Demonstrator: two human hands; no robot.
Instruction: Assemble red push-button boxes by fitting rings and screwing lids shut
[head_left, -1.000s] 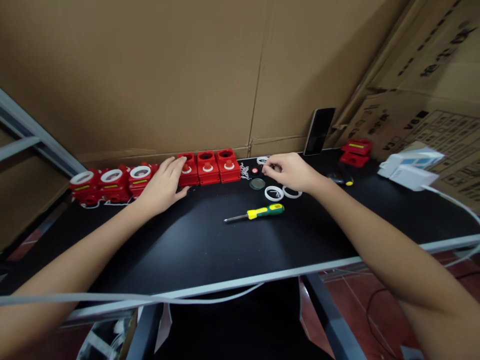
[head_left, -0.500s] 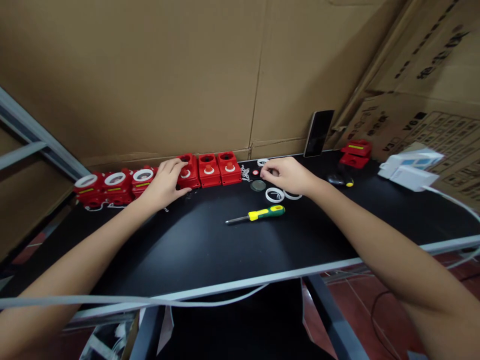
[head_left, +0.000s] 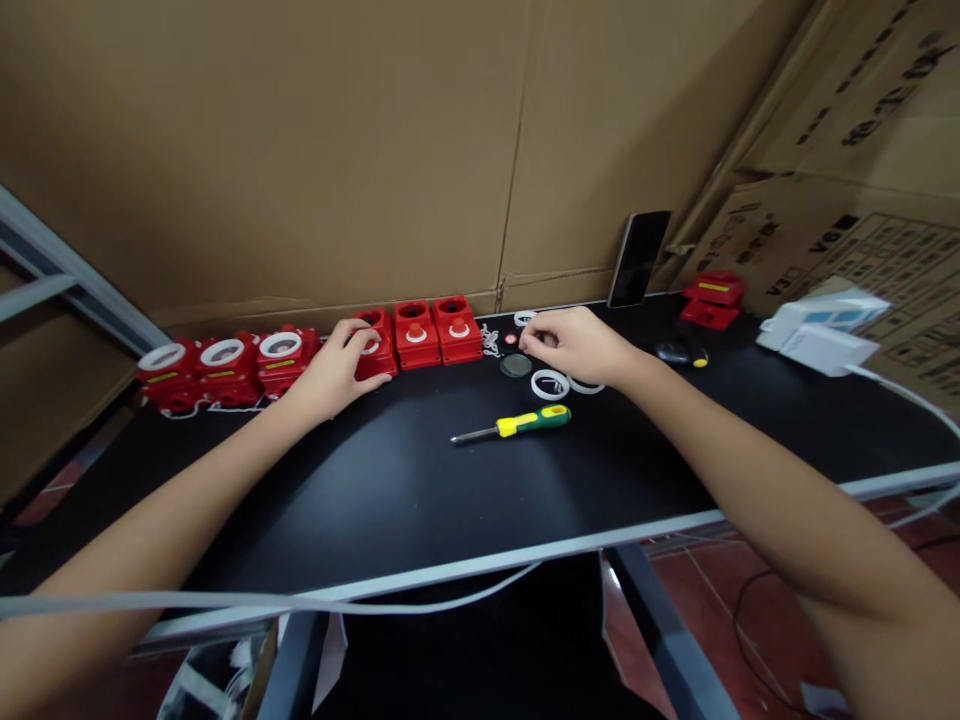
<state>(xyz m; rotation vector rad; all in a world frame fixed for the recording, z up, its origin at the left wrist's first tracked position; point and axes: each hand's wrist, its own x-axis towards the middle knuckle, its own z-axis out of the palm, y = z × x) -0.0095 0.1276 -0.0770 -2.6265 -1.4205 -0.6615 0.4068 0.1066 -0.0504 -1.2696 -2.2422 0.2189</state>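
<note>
Head view: red, box-shaped, plastic-looking housing (head_left: 385, 353), third from the row's right end, is sitting on the black bench (head_left: 480, 500), rightward of the left hand (head_left: 334, 375), long axis running front to back. Nearer left fingers are resting parted against it, grip unclear; right hand (head_left: 577, 342), farther, is holding fingers curled, contents hidden.

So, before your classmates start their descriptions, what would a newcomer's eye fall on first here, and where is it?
Probably the bright red boxes lined up along the back of the black table, with the left hand at the row. Next, the green-and-yellow screwdriver lying near the middle, its tip pointing left. Then the dark phone, propped up at the back right.
</note>
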